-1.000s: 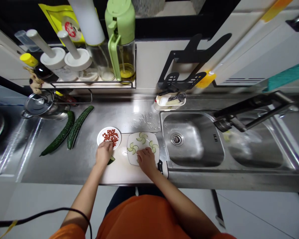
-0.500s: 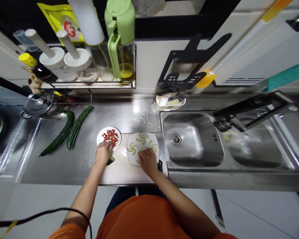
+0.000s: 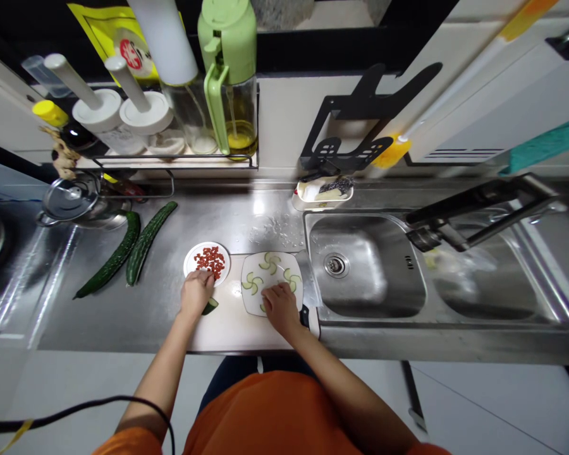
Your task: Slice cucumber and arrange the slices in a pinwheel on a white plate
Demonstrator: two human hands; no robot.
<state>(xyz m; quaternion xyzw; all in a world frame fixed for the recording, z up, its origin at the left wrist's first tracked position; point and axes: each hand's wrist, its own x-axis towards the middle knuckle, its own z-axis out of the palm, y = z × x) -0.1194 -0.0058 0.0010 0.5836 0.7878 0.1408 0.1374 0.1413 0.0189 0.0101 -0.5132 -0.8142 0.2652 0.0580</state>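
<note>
The left hand [image 3: 198, 292] is at the bottom edge of a small round plate [image 3: 188, 260]. Its fingers are bent and close together, down by the little red bits [image 3: 211, 259] on that plate. I can't tell if they pinch one. The right hand [image 3: 282, 308] is over the square plate [image 3: 251, 306], with its fingers curled. I can't tell if it holds anything.

On the square plate, thin green slices [image 3: 253, 282] make three swirls, and a bit of green peeks out by the right hand. The square plate sits on a pale board [image 3: 232, 332]. A dark green chunk [image 3: 210, 306] lies on the board, just beside the left hand. A knife [image 3: 312, 278] is at the right side of the square plate, next to the sink [image 3: 360, 268].

Two long cucumbers [image 3: 148, 245] lie on the shiny worktop [image 3: 109, 322], left of the round plate. A pot [image 3: 70, 201] with a lid is behind them.
</note>
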